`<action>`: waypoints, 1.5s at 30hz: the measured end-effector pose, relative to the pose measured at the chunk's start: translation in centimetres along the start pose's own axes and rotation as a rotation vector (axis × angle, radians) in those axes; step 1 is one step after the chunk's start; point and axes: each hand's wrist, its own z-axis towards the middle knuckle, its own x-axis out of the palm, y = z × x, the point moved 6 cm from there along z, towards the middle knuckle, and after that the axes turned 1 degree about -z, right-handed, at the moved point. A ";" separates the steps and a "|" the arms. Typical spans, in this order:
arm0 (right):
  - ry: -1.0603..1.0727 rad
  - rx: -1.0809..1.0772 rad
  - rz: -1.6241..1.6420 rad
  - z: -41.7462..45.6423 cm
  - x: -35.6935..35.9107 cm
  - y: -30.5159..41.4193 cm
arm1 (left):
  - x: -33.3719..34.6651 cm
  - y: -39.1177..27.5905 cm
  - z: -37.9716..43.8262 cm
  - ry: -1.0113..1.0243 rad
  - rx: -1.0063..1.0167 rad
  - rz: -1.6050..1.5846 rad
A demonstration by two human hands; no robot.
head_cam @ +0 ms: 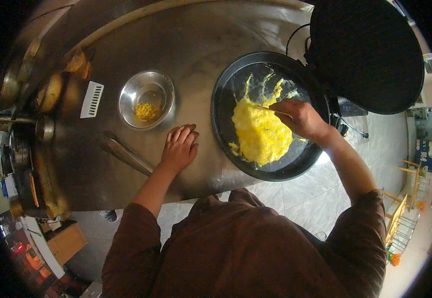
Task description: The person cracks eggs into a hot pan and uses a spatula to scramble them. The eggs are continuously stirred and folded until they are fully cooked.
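Observation:
My right hand (300, 116) grips a thin utensil (264, 108), whose far end meets a spread of yellow egg (262, 134). Its exact kind is hard to tell, as my fingers cover part of it. The egg lies in a round black electric griddle pan (223, 149), with thin streaks of it reaching towards the far rim. My left hand (180, 146) rests palm down on the metal counter, holding nothing. Just beyond those fingers stands a stainless steel bowl (126, 97) with small yellow bits (147, 111) at its bottom.
The griddle's black lid (368, 52) is raised at the right. Metal tongs (128, 152) lie left of my left forearm. A white slotted plastic piece (92, 100) lies beyond them on the metal counter (197, 89). The griddle stands at the counter's near right edge, above a tiled floor (312, 190).

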 end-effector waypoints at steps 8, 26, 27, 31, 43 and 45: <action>0.090 0.137 0.489 -1.4 4.2 1.8 | -0.5 -0.4 0.7 -0.001 0.003 0.005; 0.165 0.525 0.689 -7.3 3.8 -0.3 | -0.4 -0.4 0.4 -0.032 0.029 0.057; 0.193 0.516 0.625 -7.3 4.5 -0.6 | -0.4 -0.4 0.5 -0.031 0.028 0.063; 0.014 0.590 0.561 -7.0 2.2 -4.9 | -0.4 -0.2 0.3 -0.030 0.020 0.057; -0.401 0.416 0.059 -3.6 -1.8 -7.7 | 0.1 0.0 0.5 -0.004 0.018 0.032; -0.457 0.318 -0.162 -2.5 -1.7 -6.3 | 0.0 0.1 0.4 -0.006 0.020 0.043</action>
